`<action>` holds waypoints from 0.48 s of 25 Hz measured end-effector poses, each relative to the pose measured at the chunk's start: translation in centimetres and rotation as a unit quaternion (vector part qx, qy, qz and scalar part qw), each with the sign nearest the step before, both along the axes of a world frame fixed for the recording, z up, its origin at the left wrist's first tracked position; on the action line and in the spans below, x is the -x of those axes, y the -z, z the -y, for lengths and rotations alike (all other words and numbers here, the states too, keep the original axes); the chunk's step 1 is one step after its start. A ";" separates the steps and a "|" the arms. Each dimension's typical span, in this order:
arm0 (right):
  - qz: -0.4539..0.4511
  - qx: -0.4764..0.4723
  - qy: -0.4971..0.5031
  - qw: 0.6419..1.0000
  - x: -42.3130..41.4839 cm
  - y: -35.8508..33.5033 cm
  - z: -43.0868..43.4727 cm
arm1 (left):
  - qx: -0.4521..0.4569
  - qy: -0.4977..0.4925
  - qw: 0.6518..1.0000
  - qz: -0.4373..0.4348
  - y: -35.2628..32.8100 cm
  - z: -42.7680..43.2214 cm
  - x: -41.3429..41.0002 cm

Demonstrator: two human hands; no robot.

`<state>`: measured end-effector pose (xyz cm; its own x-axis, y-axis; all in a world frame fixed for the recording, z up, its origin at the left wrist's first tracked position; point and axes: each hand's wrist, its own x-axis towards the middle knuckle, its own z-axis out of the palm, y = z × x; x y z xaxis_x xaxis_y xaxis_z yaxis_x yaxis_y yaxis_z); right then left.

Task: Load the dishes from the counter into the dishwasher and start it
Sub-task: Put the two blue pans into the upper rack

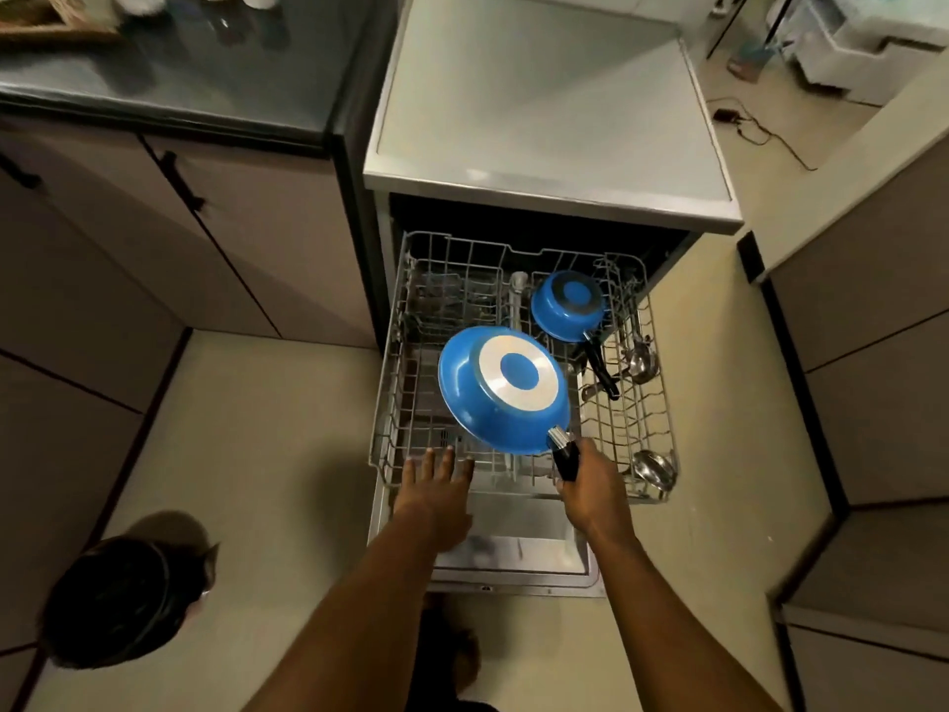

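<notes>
left hand [434, 488] spread, right hand [590, 485] gripping blue pan [475, 398], base up, handle nearward

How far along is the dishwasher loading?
Done: the lower rack is pulled out; a small blue saucepan lies upside down in it, steel ladles along its right side. In hand: the right hand grips the large blue pan by its handle, upside down above the rack; the left hand is open at the rack's front edge. Left: seat the pan, check the blurred counter, slide the rack in, shut the door, start.
</notes>
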<state>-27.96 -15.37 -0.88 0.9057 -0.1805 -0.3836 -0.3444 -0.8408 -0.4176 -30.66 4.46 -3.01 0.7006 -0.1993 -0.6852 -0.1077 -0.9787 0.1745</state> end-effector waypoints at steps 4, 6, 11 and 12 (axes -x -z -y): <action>-0.004 0.016 0.027 1.000 -2.2 3.4 2.4 | 0.005 0.023 0.999 -0.030 4.0 2.8 -0.8; 0.001 0.024 0.037 0.999 -3.5 5.4 3.6 | -0.002 0.034 0.998 -0.056 6.1 3.9 -0.9; 0.007 0.073 0.041 0.996 -6.4 9.3 6.0 | -0.035 0.031 0.995 -0.086 10.3 4.9 -0.2; 0.003 0.078 0.041 0.996 -7.0 10.0 6.3 | -0.043 0.037 0.995 -0.081 10.8 4.9 -0.2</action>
